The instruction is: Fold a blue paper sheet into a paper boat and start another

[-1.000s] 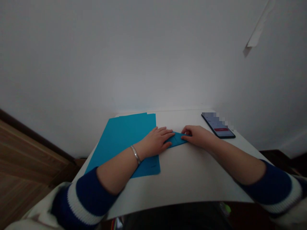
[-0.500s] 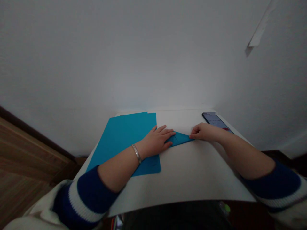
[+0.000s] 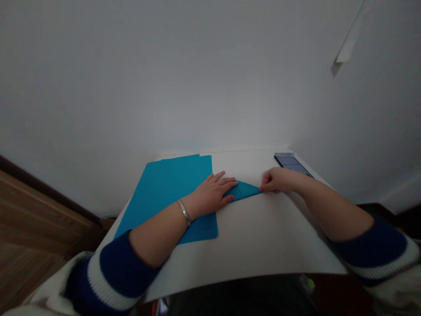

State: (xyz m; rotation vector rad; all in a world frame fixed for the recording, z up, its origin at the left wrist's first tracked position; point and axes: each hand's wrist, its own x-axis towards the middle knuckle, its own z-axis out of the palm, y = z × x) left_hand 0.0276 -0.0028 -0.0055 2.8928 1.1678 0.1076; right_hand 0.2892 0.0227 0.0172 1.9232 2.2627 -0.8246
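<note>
A small folded piece of blue paper (image 3: 245, 191) lies on the white table (image 3: 256, 237), tapering to a point on the right. My left hand (image 3: 213, 193) lies flat on its left part with the fingers stretched out, a silver bracelet on the wrist. My right hand (image 3: 278, 180) has its fingers curled and pinches the paper's right tip against the table.
A stack of blue paper sheets (image 3: 171, 186) lies on the left half of the table, under my left forearm. A dark phone (image 3: 291, 163) with a lit screen rests at the back right, partly behind my right hand. White walls stand close behind the table.
My right hand slid rightward along the folded paper to its tip, uncovering more of the paper and covering part of the phone. My left hand stayed put.
</note>
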